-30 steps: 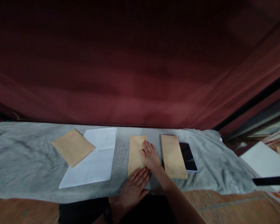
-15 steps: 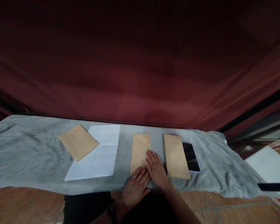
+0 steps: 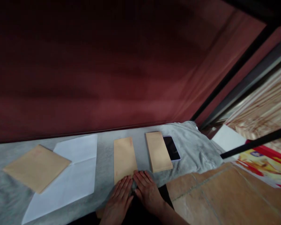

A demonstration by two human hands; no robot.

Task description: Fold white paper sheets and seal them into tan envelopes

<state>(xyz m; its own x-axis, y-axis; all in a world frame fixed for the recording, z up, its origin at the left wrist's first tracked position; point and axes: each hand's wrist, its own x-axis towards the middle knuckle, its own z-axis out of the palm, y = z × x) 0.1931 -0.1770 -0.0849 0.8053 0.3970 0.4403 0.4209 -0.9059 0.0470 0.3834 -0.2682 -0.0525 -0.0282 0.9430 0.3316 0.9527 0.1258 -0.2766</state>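
A brown paper envelope [image 3: 124, 154] with small red print lies upright on the grey cloth in front of me. My left hand [image 3: 119, 197] rests flat on its near end, fingers straight and side by side. Beside it, my right hand [image 3: 148, 191] lies with stretched fingers at the envelope's near right corner. The fingertips of both hands almost meet there. To the right sits a thick stack of brown envelopes [image 3: 158, 152], partly over a dark-screened phone or tablet [image 3: 172, 149]. More brown envelopes [image 3: 36, 168] lie askew at the left on a creased white sheet [image 3: 83, 165].
Grey cloth [image 3: 105, 156] covers the narrow surface, with a dark red fabric wall [image 3: 103, 84] behind it. A black bar [image 3: 255, 142] crosses at the right. Past it are a white panel [image 3: 228, 139] and a yellow-red printed box [image 3: 264, 162] on the tiled floor [image 3: 215, 193].
My view has swung to the right. My right hand has slid down along the envelope's right edge to its near corner; my left hand stays at the near end.
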